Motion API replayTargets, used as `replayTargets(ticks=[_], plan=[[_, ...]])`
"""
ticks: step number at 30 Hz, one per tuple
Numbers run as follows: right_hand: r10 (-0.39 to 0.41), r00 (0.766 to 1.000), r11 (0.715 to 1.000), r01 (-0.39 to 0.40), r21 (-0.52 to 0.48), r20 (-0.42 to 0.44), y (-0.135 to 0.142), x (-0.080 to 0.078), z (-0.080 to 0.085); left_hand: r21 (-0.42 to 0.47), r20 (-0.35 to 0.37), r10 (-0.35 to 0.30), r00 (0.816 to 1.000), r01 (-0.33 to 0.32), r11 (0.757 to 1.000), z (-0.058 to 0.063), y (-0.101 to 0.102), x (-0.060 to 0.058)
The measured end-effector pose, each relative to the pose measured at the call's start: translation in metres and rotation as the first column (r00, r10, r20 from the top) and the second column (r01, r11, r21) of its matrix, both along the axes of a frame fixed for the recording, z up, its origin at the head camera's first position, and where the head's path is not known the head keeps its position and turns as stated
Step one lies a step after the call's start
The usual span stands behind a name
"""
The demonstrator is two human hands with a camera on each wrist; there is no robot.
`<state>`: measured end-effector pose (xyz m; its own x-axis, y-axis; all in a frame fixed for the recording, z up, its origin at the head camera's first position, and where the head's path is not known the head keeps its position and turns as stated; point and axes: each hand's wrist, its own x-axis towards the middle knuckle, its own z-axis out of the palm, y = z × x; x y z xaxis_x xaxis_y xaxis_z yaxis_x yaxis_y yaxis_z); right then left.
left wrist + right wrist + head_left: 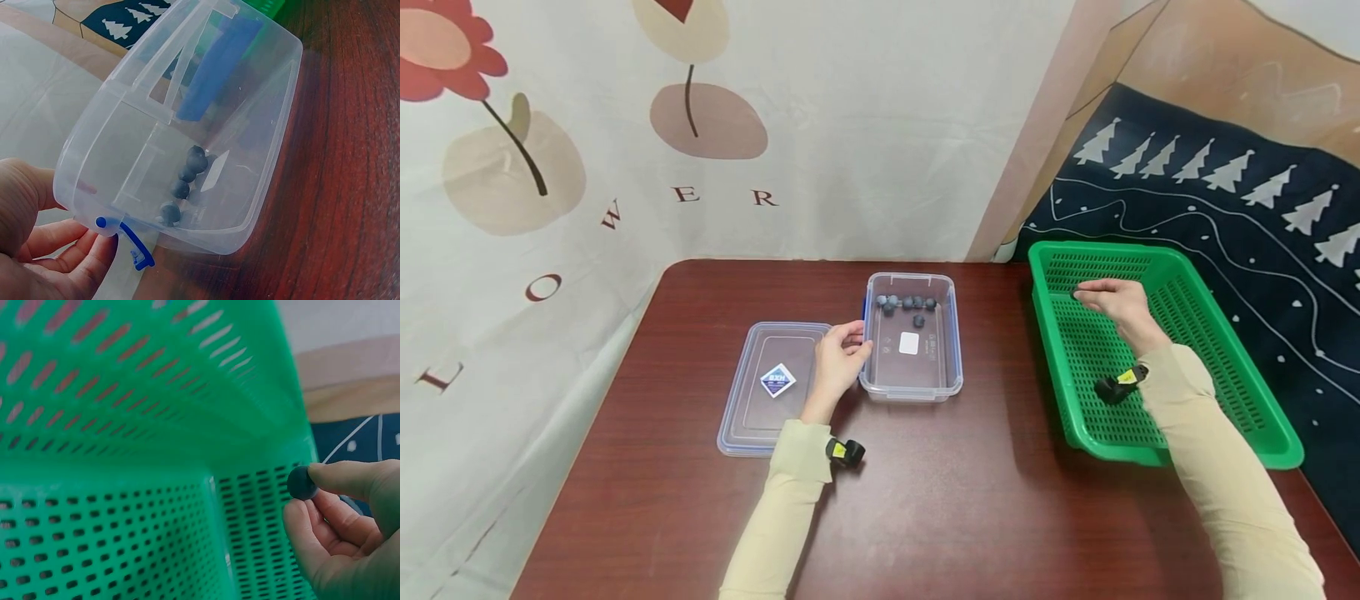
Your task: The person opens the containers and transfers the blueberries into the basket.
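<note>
A clear plastic box (897,375) with blue clips stands on the table, several blueberries (907,302) gathered toward its far end. My left hand (840,360) grips the box's left wall, thumb at the rim and fingers outside beside a blue clip (139,245). Over the green basket (1060,392), my right hand (1116,308) pinches a single blueberry (302,483) between thumb and fingertips. In the right wrist view that berry is round and dark blue, with the basket's slotted wall behind it.
Left of the box lies its clear lid (752,417) with a blue-edged rim and a diamond sticker, partly under my left hand. The brown table (940,508) meets a printed curtain (880,167) at the back. A navy tree-patterned cloth (1210,217) hangs beyond the basket.
</note>
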<state>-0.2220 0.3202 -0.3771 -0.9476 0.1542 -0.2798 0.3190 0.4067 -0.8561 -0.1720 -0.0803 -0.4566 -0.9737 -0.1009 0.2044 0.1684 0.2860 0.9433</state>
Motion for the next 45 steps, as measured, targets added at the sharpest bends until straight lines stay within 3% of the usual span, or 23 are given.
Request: replayTargets(ticks=[11,18,25,29,32,36,45], plan=[[-0.094,0.995,0.996,0.093,0.004,0.042,0.005,-0.009,-0.016,-0.003,0.013,-0.004,1.000,0.004,1.000,0.000,0.000,0.000],[-0.099,0.992,0.988,0.089,-0.124,-0.077,-0.007,-0.009,0.000,-0.011,0.011,-0.004,1.000,0.004,1.000,0.000,0.000,0.000],[-0.042,0.979,0.984,0.006,-0.179,-0.198,-0.039,-0.010,0.024,-0.002,0.004,-0.005,1.000,0.005,1.000,0.000,0.000,0.000],[-0.015,0.977,0.978,-0.030,-0.205,-0.215,-0.061,-0.012,0.034,0.010,0.010,-0.006,1.000,0.006,1.000,0.000,0.000,0.001],[0.022,0.977,0.985,-0.057,-0.165,-0.211,-0.076,-0.013,0.039,0.016,0.014,-0.007,1.000,0.007,1.000,0.001,0.000,0.001],[0.071,0.974,0.991,-0.093,-0.093,-0.214,-0.096,-0.015,0.043,0.013,0.016,-0.006,1.000,0.006,1.000,0.000,0.000,0.000],[0.066,0.983,0.984,-0.093,-0.151,-0.171,-0.144,-0.021,0.035,0.003,-0.004,0.000,1.000,0.000,1.000,0.001,0.000,0.001]])
